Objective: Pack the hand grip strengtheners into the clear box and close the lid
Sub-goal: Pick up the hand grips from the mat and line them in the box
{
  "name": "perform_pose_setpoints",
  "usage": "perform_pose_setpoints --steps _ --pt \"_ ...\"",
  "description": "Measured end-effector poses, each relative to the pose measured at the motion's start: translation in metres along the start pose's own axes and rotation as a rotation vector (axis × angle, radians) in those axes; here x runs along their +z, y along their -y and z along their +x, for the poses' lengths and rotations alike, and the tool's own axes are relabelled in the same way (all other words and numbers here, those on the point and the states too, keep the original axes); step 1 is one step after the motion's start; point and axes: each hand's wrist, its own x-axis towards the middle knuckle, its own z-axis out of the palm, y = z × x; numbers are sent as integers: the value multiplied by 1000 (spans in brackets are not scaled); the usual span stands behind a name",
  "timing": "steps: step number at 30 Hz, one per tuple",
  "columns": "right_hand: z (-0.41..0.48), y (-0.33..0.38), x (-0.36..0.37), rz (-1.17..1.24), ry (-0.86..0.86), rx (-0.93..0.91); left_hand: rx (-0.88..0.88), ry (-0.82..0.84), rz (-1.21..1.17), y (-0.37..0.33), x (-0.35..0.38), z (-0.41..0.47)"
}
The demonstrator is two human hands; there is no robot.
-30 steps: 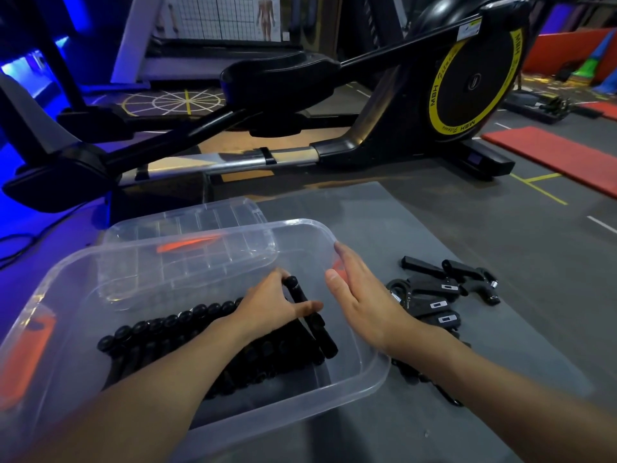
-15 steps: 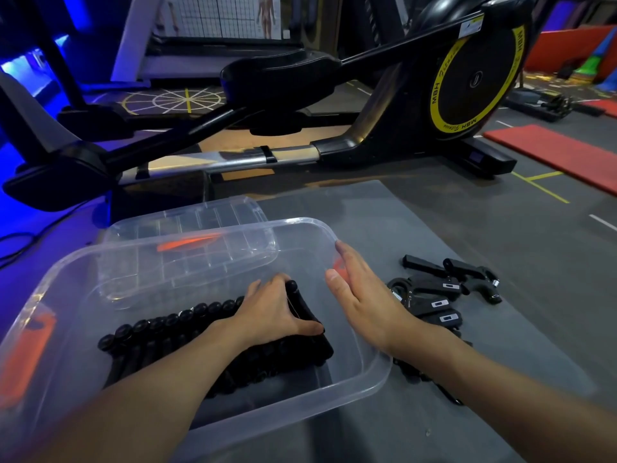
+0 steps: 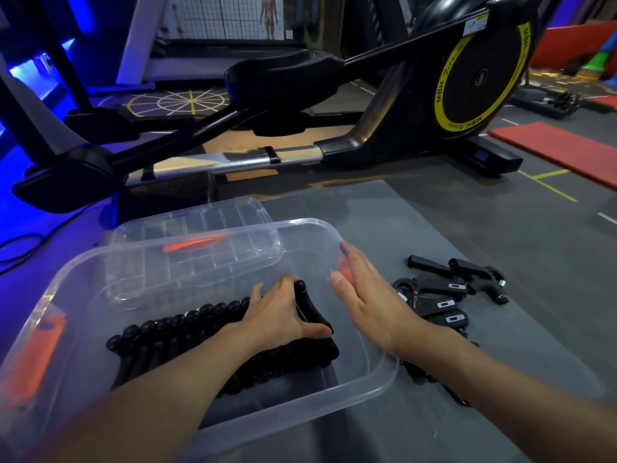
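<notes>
A row of black hand grip strengtheners [image 3: 187, 332] lies packed along the bottom of the clear box [image 3: 334, 401], and your left hand [image 3: 280, 315] has its grip clamped on the last strengthener [image 3: 307, 304] at the row's right end. Your right hand [image 3: 370, 302] lies flat, fingers straight, against the box's right wall, its grip apart and holding nothing. More loose strengtheners [image 3: 440, 295] lie on the grey worktop [image 3: 434, 228] just right of the box, and the clear lid [image 3: 213, 218] rests behind it.

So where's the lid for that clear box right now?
In the head view the lid is off, lying just behind the clear box on its far left side, in front of the black exercise machine.
</notes>
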Motion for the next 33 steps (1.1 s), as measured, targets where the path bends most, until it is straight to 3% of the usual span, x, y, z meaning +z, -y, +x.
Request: perform_pose_setpoints --steps 11,16,22,33 --pt "0 -2 1 -11 3 10 12 46 42 -4 5 8" --pt "2 -3 2 -18 -12 1 29 74 255 15 7 10" --pt "2 -3 2 13 -13 -1 -18 61 324 16 10 10" --pt "4 -2 3 -80 -5 -22 18 55 86 29 -11 6"
